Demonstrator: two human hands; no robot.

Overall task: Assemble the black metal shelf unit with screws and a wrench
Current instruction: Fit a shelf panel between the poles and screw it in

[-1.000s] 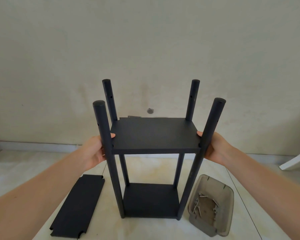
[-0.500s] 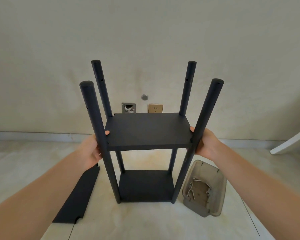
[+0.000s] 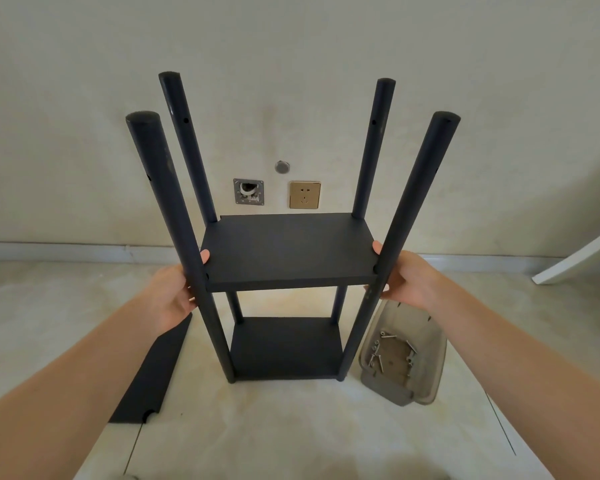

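Black shelf unit (image 3: 288, 251) upright, both hands (image 3: 174, 292) (image 3: 404, 277) gripping side edges.

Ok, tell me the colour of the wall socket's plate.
Gold, or brassy tan; the socket shows in the head view, behind the shelf unit.

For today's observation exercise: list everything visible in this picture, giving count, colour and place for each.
shelf unit: one, black, four posts and two panels, standing on the floor, centre
loose shelf panel: one, black, flat on the floor, left of the unit
tray: one, grey translucent, floor, right of the unit
screws: several, silver, in the tray
wall socket: one, gold, wall behind
open wall box: one, grey, left of the socket
hands: two, left hand and right hand gripping the front posts at the upper panel
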